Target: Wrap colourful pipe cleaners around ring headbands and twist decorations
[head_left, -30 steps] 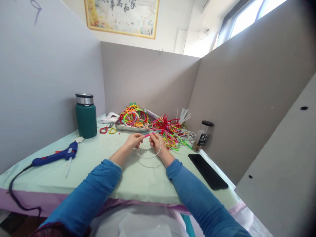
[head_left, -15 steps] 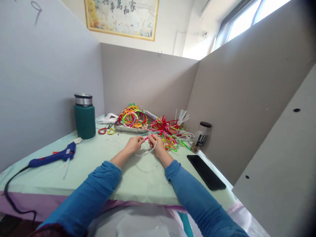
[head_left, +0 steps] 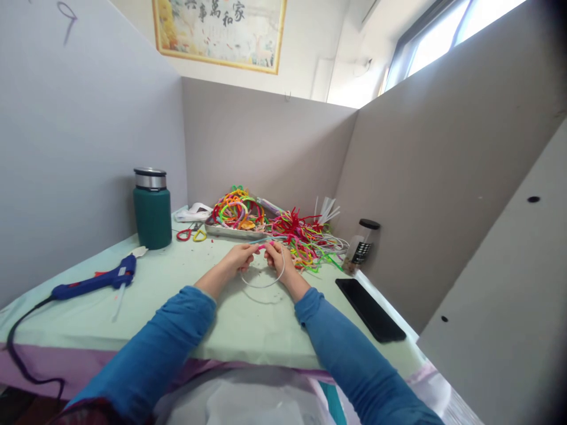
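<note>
Over the middle of the table, my left hand (head_left: pixel 240 258) pinches the left end of a short pink fuzzy strip (head_left: pixel 261 247), which looks like a pipe cleaner. My right hand (head_left: pixel 279 257) has its fingers closed on the other end, close beside the left. From the two hands a thin whitish hoop (head_left: pixel 263 287) hangs down in a curve toward me; whether it is wire or cord I cannot tell. Fingers hide how the strip and the hoop meet. Just beyond my hands lies a heap of colourful pipe cleaners (head_left: pixel 305 236).
A metal tray (head_left: pixel 234 232) of coloured loops sits at the back, with scissors (head_left: pixel 199 236) left of it. A green flask (head_left: pixel 152 218) and a blue glue gun (head_left: pixel 97 282) with its cable stand left. To the right are a clear jar (head_left: pixel 359 248) and a black phone (head_left: pixel 370 310). Partitions surround the table.
The whitish hoop has swung lower and opened into a rounder curve below my hands. My left hand has shifted very slightly; both still hold the pink strip.
</note>
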Tool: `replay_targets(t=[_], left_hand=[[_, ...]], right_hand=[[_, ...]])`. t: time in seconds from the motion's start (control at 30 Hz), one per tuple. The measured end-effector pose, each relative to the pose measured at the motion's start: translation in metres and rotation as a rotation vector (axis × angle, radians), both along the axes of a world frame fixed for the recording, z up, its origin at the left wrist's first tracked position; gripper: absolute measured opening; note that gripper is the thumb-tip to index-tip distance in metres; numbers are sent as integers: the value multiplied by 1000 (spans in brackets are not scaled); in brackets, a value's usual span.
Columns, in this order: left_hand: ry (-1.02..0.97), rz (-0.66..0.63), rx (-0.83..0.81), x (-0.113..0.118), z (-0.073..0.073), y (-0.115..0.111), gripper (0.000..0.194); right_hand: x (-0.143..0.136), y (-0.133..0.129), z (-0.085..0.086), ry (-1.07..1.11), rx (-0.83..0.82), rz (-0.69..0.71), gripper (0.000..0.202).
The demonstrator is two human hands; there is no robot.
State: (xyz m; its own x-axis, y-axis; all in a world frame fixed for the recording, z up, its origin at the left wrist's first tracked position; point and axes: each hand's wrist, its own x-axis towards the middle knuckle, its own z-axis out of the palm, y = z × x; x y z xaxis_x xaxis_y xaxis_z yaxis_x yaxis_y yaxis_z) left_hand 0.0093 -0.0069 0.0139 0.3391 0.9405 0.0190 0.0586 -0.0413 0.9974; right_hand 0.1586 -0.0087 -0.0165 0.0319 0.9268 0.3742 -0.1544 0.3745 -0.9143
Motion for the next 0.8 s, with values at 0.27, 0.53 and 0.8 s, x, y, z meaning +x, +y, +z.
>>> replay_targets(t=[0.27,0.53,0.8], left_hand=[[-287,-173,-375,-4,11,-1,15],[-424,-280,-527,-13,13,2,15],[-404,-236,-509,-9,12,3,12]], right_hand=[[1,-3,5,85,4,121,33],[0,-10,10,137,-20,225,33],[0,-7,9,117,-34,167,33]])
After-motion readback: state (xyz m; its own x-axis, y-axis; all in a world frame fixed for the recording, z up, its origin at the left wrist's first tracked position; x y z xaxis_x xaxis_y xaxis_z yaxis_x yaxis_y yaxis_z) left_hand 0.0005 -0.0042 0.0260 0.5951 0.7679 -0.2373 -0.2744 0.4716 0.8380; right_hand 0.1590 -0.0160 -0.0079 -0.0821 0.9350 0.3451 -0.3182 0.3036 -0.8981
